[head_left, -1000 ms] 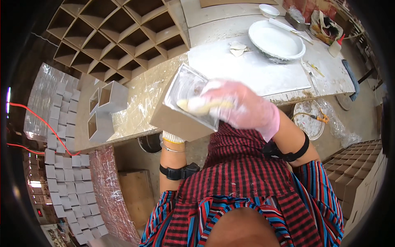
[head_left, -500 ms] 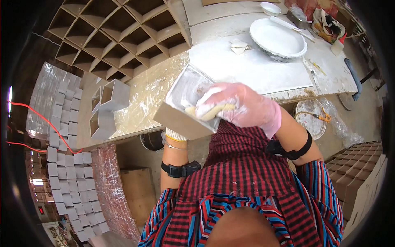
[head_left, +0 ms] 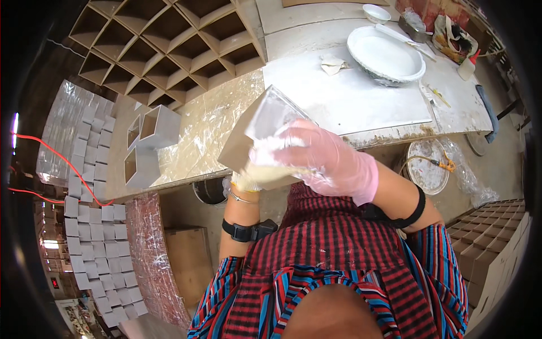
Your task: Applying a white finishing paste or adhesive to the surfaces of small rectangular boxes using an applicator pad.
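Observation:
A brown board box (head_left: 238,138) is held up in front of me, tilted, with wet white paste over its upper face. My left hand (head_left: 243,179), in a pale knit glove, supports the box from below. Most of its fingers are hidden behind the box and my other hand. My right hand (head_left: 324,158) wears a pink glove smeared with white. Its fingers are closed round a pale yellow pad (head_left: 278,174), which looks like sponge or folded cloth, at the near edge of the box.
A wide basin (head_left: 387,53) of white paste stands on the white-stained table (head_left: 372,107), beside a crumpled cloth (head_left: 333,65). Several grey boxes (head_left: 161,127) sit at the left, below a brown compartment grid (head_left: 169,45). A lidded bucket (head_left: 426,169) is under the table's right side.
My right hand has swept the pad toward the near left edge of the box, over my left hand. The box has turned a little, and more of its brown side shows.

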Demonstrator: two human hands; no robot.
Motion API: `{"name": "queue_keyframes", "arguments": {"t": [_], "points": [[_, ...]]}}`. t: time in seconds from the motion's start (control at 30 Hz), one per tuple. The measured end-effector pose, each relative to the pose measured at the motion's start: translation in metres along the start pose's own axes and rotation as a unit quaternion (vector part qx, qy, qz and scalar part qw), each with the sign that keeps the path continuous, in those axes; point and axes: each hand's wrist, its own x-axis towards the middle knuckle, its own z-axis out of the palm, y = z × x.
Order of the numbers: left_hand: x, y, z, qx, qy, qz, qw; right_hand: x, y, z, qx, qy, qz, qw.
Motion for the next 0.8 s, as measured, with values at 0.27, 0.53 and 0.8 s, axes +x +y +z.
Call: {"name": "queue_keyframes", "arguments": {"t": [0.27, 0.53, 0.8], "points": [[-0.005, -0.033, 0.001, 0.168, 0.054, 0.009, 0.984, 0.02, 0.004, -0.005, -0.138, 0.081, -0.04, 0.986], [-0.014, -0.04, -0.02, 0.465, 0.021, 0.029, 0.885, -0.043, 0.0, -0.016, -0.191, -0.142, 0.035, 0.971], [-0.022, -0.076, -0.008, 0.336, 0.0, -0.013, 0.942, -0.013, 0.024, -0.008, -0.04, 0.098, -0.021, 0.994]]}}
